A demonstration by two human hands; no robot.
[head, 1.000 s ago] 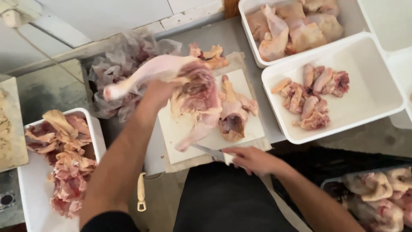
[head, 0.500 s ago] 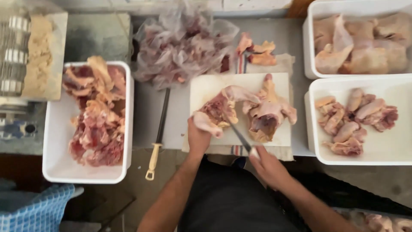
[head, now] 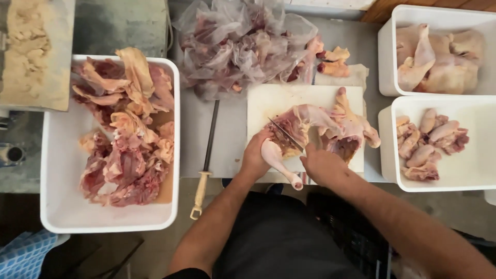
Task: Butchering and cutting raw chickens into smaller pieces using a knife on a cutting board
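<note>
Head view, looking straight down: the left hand [head: 257,155] has its fingers curled around the drumstick [head: 277,164] of a raw chicken carcass [head: 330,129], gripping the leg just where it joins the body. The right hand [head: 321,164] is closed in a fist about the handle of a knife [head: 285,135], whose thin blade slants up and to the left across the joint, its edge against the meat right beside the left hand's knuckles. The carcass lies opened out on a white cutting board [head: 268,101], with the leg's bony end hanging over the board's near edge. The board rests on a grey metal table [head: 227,139]. Just left of the board a sharpening steel [head: 205,160] with a pale handle lies lengthwise on the table, apart from both hands. Behind the board sits a heap of crumpled clear plastic bags [head: 243,44], with a few small chicken scraps [head: 333,61] to its right. On the far left a large white tub [head: 62,206] holds carcass frames and skin. To the right are two more white tubs: the nearer one [head: 465,175] holds cut chicken pieces, the farther one [head: 387,62] whole skin-on portions.
</note>
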